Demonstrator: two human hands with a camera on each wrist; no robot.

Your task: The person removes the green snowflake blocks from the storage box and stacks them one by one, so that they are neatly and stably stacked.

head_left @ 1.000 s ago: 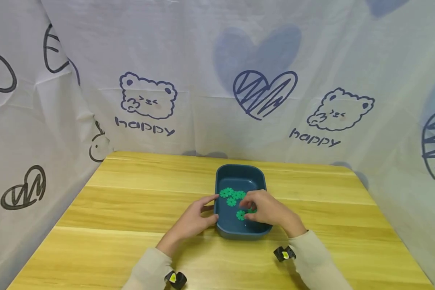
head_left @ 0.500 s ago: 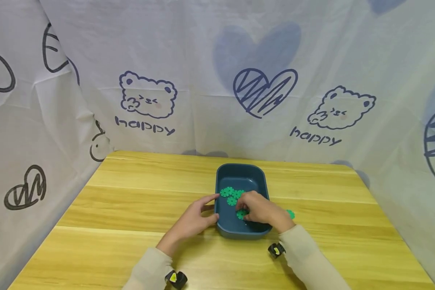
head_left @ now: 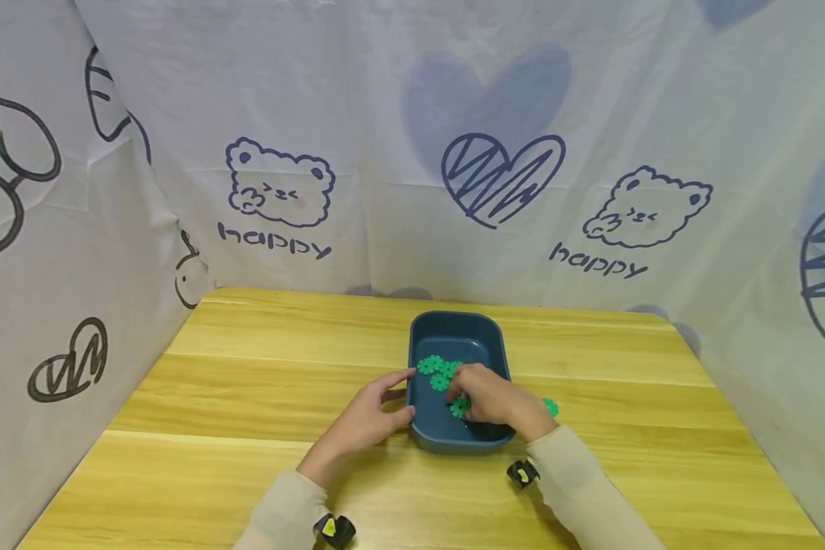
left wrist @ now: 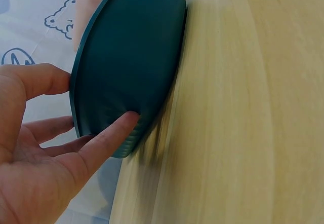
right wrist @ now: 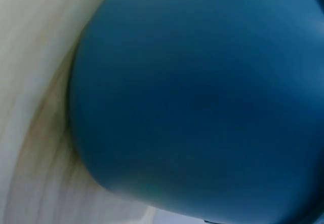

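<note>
A dark blue rectangular box [head_left: 459, 444] stands on the wooden table, with several green snowflake building discs [head_left: 439, 381] on its floor. My left hand [head_left: 360, 420] rests at the box's left side. In the left wrist view its thumb [left wrist: 109, 140] presses the outer wall, and the index finger [left wrist: 48, 79] touches the rim. My right hand [head_left: 491, 396] reaches into the box with curled fingers around a green snowflake disc [head_left: 458, 406]; part of the disc is hidden. The box wall [right wrist: 192, 97] fills the right wrist view, hiding that hand's fingers.
Another green snowflake disc [head_left: 551, 407] lies on the table [head_left: 247, 367], right of the box and partly behind my right wrist. A white cloth [head_left: 385, 107] printed with bears and hearts hangs around the back and sides.
My right hand has moved slightly left and down inside the box, to the near disc, which has shifted slightly. The disc right of the box has come into sight. My left hand stays put.
</note>
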